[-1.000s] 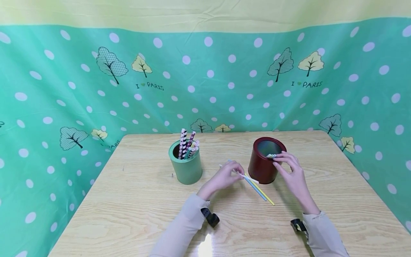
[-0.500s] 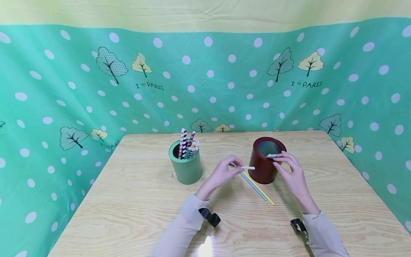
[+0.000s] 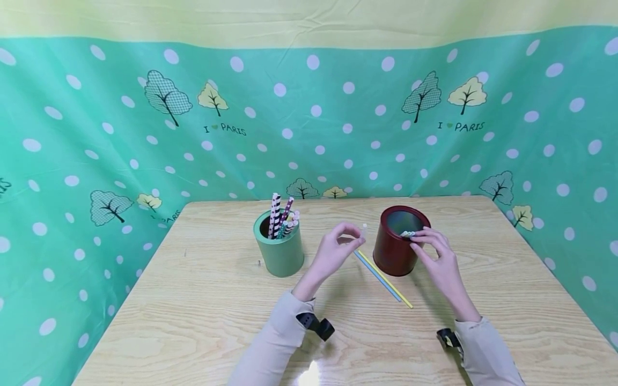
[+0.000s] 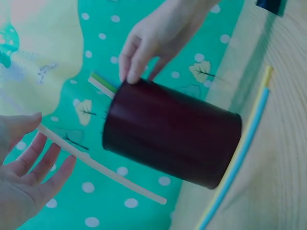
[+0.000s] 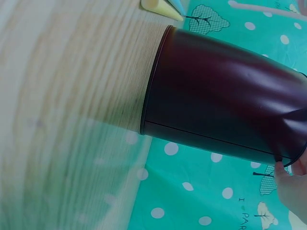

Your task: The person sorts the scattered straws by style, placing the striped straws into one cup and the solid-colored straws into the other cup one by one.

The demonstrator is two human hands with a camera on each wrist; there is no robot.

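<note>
My left hand [image 3: 334,251] pinches a thin pale straw [image 4: 103,167] between thumb and fingers, just left of a dark red cylindrical cup [image 3: 393,252]. In the head view only the straw's tip shows clearly. At the cup's right side, my right hand [image 3: 439,261] holds the rim, thumb on the outer wall. Several straws [image 3: 407,234] poke just above that rim by its fingertips; the cup hides most of them. On the table in front of the cup lie a yellow straw [image 3: 393,289] and a blue straw [image 3: 382,282], side by side.
To the left stands a green cup [image 3: 284,258] holding several patterned straws [image 3: 276,217], some striped, some dotted. The wooden table [image 3: 203,300] ends at a green polka-dot cloth [image 3: 270,118] behind it. Black wrist cameras sit on both wrists.
My left hand has lifted the pale straw off the table, turning it from lying flat to more upright, and has shifted slightly up and left. The right hand has stayed at the cup's rim.
</note>
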